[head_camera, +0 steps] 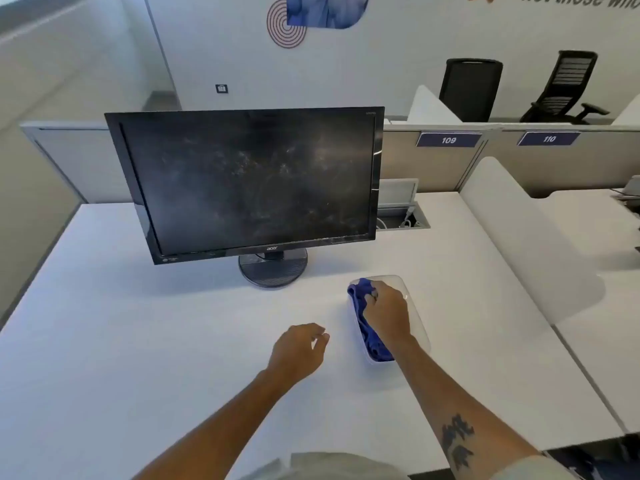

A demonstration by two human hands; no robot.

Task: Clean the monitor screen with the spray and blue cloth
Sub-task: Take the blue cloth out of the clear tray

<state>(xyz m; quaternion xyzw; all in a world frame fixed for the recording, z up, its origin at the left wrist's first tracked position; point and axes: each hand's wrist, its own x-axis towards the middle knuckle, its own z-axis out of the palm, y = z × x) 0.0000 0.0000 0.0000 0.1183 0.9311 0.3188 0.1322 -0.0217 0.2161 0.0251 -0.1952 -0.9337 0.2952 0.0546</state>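
- Blue cloth bunched in a shallow white tray; tray sits flat on the white desk.
- Right hand down on the cloth, fingers curled into the fabric and gripping it at the tray's far end; the rest of the cloth trails back along the tray's left side, under the wrist.
- Left hand just left of the tray, apart from it, low over the bare desk; fingers loosely curled, holding nothing. Cannot tell whether it touches the surface.
- Monitor beyond both hands, upright on a round black base, screen facing the camera. Screen dark, covered in pale smears and specks, thickest across the middle and upper right.
- Base stands ahead and left of the right hand, well apart from the tray.
- Open cable recess in the desk beside the monitor's right edge, white plugs inside.
- Partitions behind carry labels "109" and "110"; two black office chairs further back.
- Spray bottle: not located in this view.
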